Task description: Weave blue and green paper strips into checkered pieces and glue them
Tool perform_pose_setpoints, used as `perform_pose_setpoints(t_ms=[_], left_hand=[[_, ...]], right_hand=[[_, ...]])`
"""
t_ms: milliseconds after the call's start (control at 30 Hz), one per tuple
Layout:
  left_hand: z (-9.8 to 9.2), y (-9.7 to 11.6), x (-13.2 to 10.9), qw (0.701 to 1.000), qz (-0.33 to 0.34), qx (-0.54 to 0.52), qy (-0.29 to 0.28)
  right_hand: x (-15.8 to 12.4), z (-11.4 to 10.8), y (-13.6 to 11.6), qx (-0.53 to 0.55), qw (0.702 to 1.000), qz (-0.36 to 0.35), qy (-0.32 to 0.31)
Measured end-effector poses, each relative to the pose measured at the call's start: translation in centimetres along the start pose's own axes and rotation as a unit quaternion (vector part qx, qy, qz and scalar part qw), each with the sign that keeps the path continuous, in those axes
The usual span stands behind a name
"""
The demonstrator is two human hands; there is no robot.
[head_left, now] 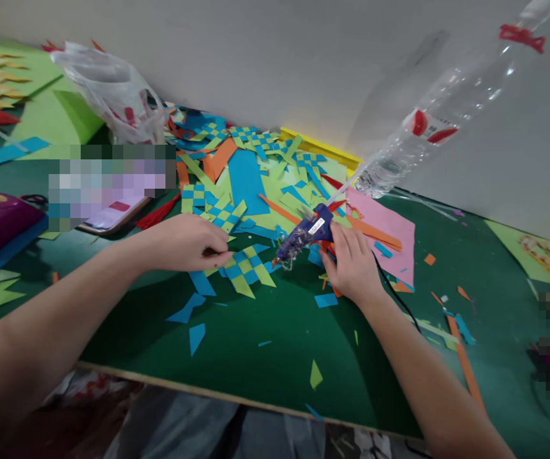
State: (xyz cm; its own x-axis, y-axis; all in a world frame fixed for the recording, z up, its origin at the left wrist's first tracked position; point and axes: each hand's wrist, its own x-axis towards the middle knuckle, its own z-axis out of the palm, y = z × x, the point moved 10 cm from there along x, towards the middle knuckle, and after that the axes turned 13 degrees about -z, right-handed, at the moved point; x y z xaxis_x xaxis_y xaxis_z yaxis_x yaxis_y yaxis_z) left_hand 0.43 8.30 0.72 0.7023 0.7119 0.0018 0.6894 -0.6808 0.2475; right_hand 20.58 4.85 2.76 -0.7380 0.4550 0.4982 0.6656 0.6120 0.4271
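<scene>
My right hand (354,261) is wrapped round the handle of a dark blue hot glue gun (306,233), its nozzle pointing down and left. Strings of dried glue cling to the gun's front, and a white glue stick (346,185) sticks out of its back. Just left of the nozzle is a woven blue and green paper piece (247,269) with loose strip ends. My left hand (191,242) pinches that piece at its left edge between thumb and fingers. The piece is near or on the green table; a gap beneath it cannot be made out.
Woven pieces and paper strips (260,172) pile up against the wall. A clear plastic bottle (428,121) leans at the back right, beside pink paper (394,223). At left are a plastic bag (112,89), a phone (122,207) and a purple device (2,223). Paper scraps (197,338) dot the table.
</scene>
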Motion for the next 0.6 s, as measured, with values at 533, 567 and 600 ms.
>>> perform_pose_setpoints(t_ms=[533, 567, 600], left_hand=[[-0.17, 0.2, 0.0, 1.0, -0.003, -0.016, -0.003], [-0.08, 0.18, 0.01, 1.0, -0.004, -0.013, -0.007], [-0.02, 0.17, 0.01, 1.0, -0.004, -0.011, -0.009]], right_hand=[[0.13, -0.34, -0.96, 0.019, 0.999, -0.043, 0.011], [0.15, -0.35, -1.02, 0.015, 0.999, -0.046, 0.01], [0.15, -0.31, -1.04, 0.013, 0.999, -0.047, 0.008]])
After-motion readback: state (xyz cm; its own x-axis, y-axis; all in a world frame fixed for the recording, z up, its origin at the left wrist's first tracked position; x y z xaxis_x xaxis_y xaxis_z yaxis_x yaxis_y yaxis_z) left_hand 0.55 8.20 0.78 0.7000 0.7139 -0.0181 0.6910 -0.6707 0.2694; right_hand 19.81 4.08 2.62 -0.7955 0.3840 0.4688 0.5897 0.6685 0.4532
